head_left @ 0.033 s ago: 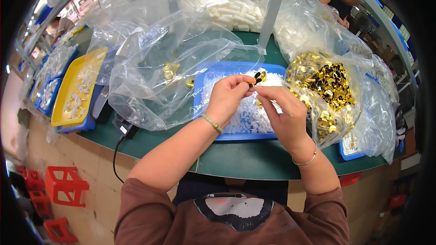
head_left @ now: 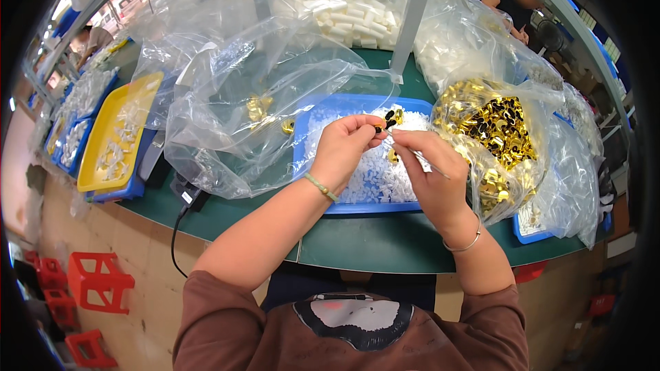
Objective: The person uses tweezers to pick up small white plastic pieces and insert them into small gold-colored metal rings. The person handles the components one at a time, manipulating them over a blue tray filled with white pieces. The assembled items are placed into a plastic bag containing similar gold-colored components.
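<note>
A small gold-and-black clip (head_left: 390,121) is pinched by the left hand (head_left: 344,151) fingers above the blue tray (head_left: 357,207); a thin pin (head_left: 419,158) is clamped by the right hand (head_left: 433,178). Likely light, rigid, slippery; best held by edges.

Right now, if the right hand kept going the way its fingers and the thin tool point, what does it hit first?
Likely the small gold-and-black part pinched in the left hand. The right hand aims its thin tool up-left at it, tip almost there. Beyond lies the blue tray of white pieces; depth is unclear.
</note>
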